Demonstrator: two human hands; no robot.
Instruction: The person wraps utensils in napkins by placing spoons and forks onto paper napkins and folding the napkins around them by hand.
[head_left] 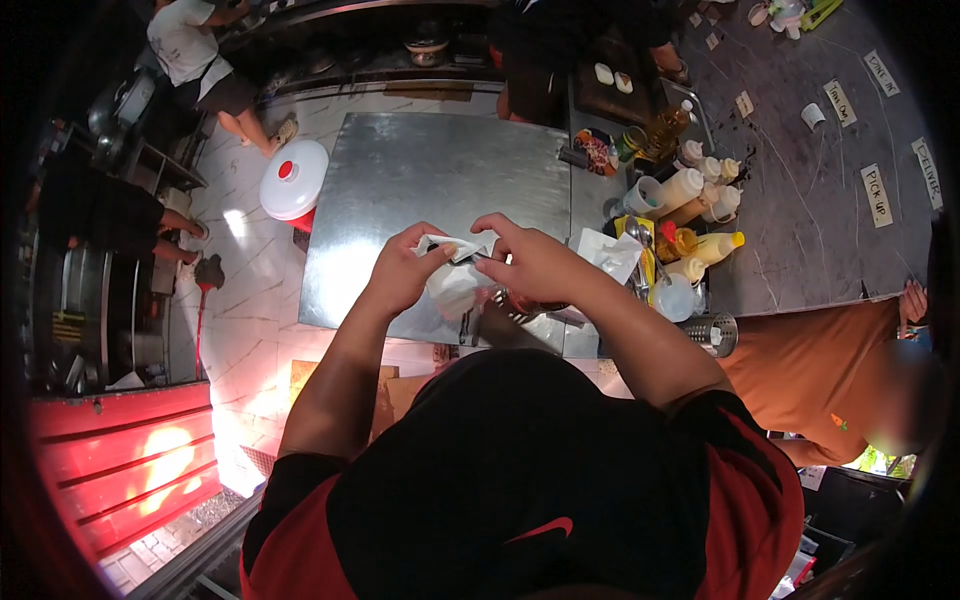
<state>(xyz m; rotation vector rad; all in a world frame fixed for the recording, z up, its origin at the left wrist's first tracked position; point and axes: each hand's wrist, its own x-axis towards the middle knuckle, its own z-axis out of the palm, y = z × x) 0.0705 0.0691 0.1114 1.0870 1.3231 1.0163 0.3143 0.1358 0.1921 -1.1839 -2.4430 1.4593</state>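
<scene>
a crumpled white bag hangs above the steel table.

I get one view, worn on the person's head, facing forward and steeply down over the black-and-red shirt, which is nearest, to the metal tabletop; its wide, dark-rimmed field also takes in the floor.

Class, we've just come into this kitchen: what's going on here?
Left hand and right hand hold a crumpled white wrapper between them, over the steel table; its contents are unclear. Squeeze bottles stand to the right, and a person in orange is beyond them.
</scene>
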